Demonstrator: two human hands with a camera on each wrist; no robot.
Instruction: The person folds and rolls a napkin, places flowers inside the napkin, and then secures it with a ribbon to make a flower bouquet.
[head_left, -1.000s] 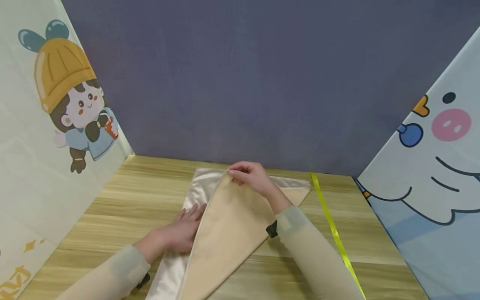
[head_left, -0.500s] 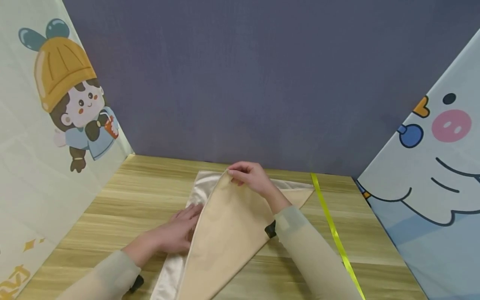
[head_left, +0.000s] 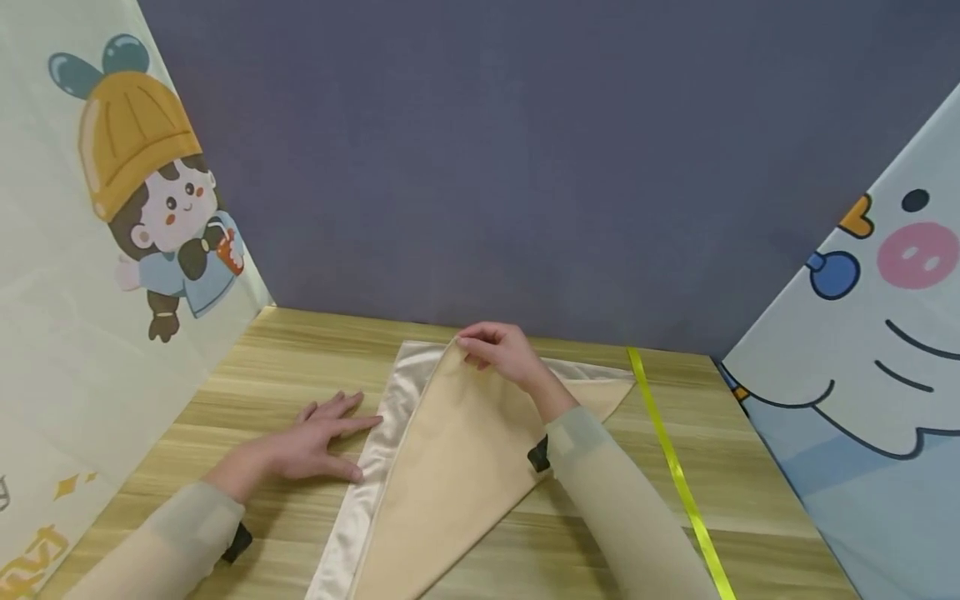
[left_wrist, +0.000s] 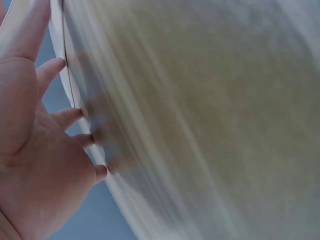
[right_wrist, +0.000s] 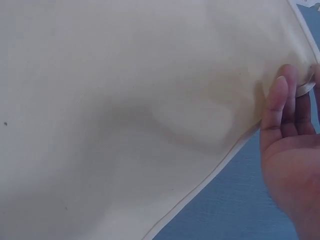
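Observation:
A satin cloth lies folded over itself on the table. Its matte beige side faces up, and a strip of its shiny cream side shows along the left and far edges. My right hand pinches the folded part's far corner between thumb and fingers. In the right wrist view, the beige fabric spreads out from that hand. My left hand is just left of the cloth, fingers spread, with forefinger and thumb tips right at the shiny edge. The left wrist view shows its palm and straight fingers.
A yellow tape line runs along the wood-grain table on the right, with the cloth's right corner close to it. A dark grey panel stands at the back. Cartoon-printed panels rise on both sides.
My left hand has slid left off the cloth, its fingers spreading. My right hand keeps its pinch on the corner. The cloth's right corner has shifted slightly to the right, nearer the tape.

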